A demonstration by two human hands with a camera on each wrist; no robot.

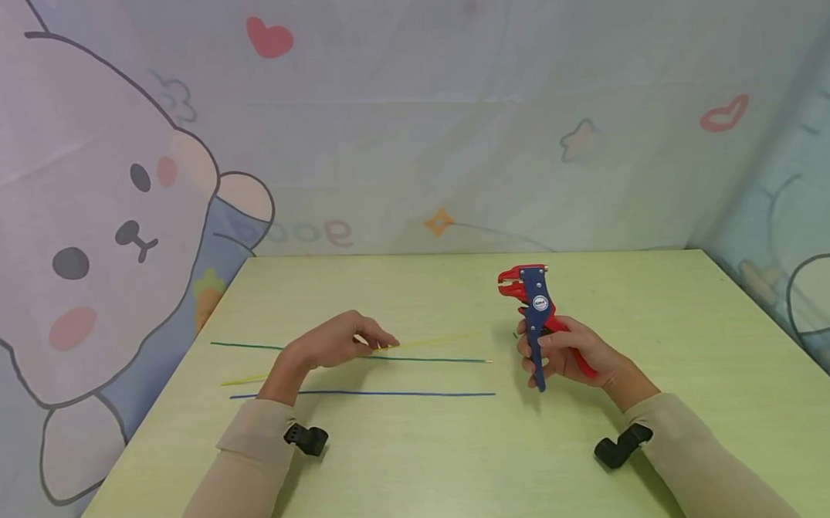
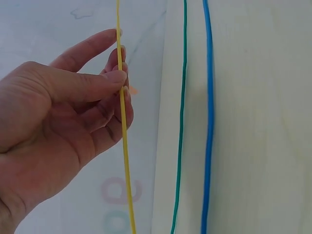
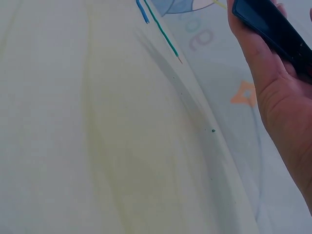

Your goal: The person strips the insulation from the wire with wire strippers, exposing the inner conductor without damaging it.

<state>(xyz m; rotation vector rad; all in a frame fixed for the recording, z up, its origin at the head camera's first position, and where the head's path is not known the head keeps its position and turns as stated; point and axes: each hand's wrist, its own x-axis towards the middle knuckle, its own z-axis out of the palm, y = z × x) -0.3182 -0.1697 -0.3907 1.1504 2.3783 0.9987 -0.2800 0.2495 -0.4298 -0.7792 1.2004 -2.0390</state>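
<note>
My left hand (image 1: 331, 340) pinches a yellow wire (image 2: 126, 146) between thumb and fingers; in the head view the wire runs both ways past the hand. Upright in my right hand (image 1: 580, 351) is a wire stripper (image 1: 538, 308) with a dark blue body, red handle and red jaws pointing left and up. Only its dark handle (image 3: 278, 34) shows in the right wrist view. Beneath the left hand lies a green wire (image 1: 426, 359), its right end stripped to bare copper (image 3: 180, 60). Nearer to me, a blue wire (image 1: 393, 393) lies roughly parallel.
A tiny green scrap (image 3: 213, 130) and smaller specks lie on the pale wooden table (image 1: 424, 475). A printed cloth (image 1: 409, 120) hangs behind the table's far edge. Small black cameras sit on both wrists, over beige sleeves (image 1: 250, 459).
</note>
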